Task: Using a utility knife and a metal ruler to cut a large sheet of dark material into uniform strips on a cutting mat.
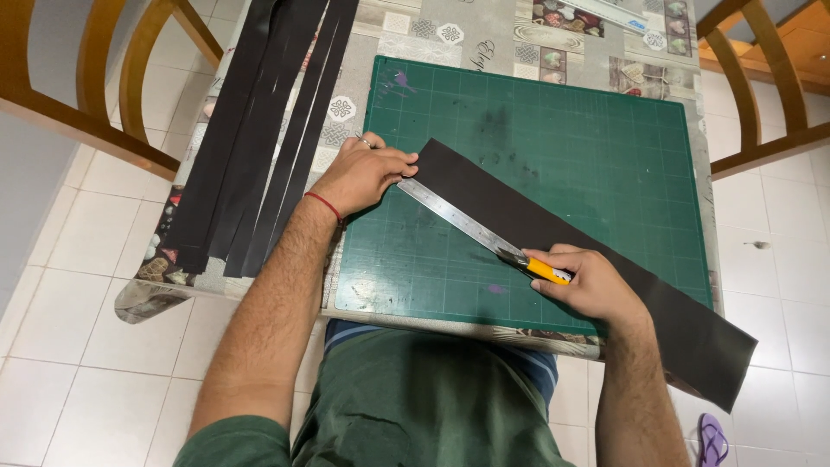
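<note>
The steel ruler (458,218) runs ten to four o'clock along the black sheet (562,251) on the green mat (605,138). Left hand (363,173) fingers press its far end; right hand (592,281) pinches the yellow knife (545,270) at its near end.

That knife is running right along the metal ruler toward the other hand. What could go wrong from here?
1. The left hand presses the far end of the metal ruler; its fingers sit close to the cutting edge, so a slip of the yellow knife in the right hand might reach them.
2. The ruler is held at one end only, so it could pivot and skew the cut.
3. The black sheet overhangs the green cutting mat and the table, and its hanging weight may drag it.
</note>
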